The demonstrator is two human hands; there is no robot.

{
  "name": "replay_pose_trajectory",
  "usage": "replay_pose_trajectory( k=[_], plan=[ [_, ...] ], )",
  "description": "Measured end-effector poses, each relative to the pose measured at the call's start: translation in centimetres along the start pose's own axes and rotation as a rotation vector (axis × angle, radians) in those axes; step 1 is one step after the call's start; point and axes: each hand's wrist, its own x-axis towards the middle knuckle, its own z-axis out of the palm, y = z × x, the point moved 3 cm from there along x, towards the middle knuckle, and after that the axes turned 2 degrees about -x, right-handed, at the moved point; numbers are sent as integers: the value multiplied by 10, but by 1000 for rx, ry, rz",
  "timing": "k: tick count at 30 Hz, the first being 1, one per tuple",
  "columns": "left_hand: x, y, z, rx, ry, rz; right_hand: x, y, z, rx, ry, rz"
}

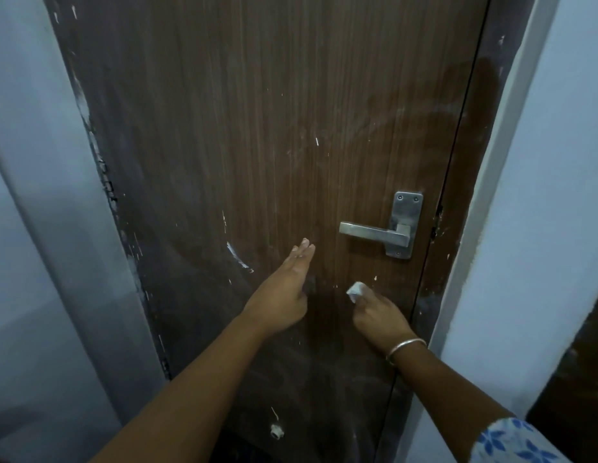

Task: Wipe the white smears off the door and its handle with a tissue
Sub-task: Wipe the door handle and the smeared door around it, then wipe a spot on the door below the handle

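A dark brown wood-grain door [257, 128] fills the view, speckled with white smears; a curved white streak [236, 256] lies left of centre and a white blob [276, 431] sits low down. The metal lever handle [374, 232] on its plate is at the right. My left hand [284, 289] is flat against the door, fingers together, just right of the curved streak. My right hand [379, 315], with a bangle on the wrist, pinches a small wad of white tissue [355, 290] against the door below the handle.
A pale blue wall [40, 195] borders the door on the left, with a chipped dark frame edge between. On the right stand the brown door frame [471, 162] and a white-blue wall corner [541, 195].
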Motion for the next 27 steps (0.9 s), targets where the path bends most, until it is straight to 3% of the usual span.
replay_pose_trajectory(
  k=[3, 5, 9, 13, 17, 21, 25, 27],
  plan=[
    [-9, -1, 2, -16, -34, -35, -21, 13, 0, 149, -3, 198],
    [-12, 4, 9, -66, -49, -60, -37, 22, -8, 418, 36, 346],
    [-17, 35, 41, -414, -149, -136, -79, 40, -38, 945, 319, 587],
    [-27, 84, 76, -686, -249, -79, -126, 41, -64, 1317, 363, 586],
    [-39, 122, 97, -667, -86, -40, -170, 41, -69, 1557, 345, 628],
    [-50, 125, 109, -650, -68, -108, -185, 33, -63, 1551, 345, 664],
    [-47, 100, 103, -658, 57, -212, -166, 24, -66, 1272, 494, 706],
    [-41, 81, 96, -660, 91, -262, -144, 17, -63, 1137, 488, 683]
  ],
)
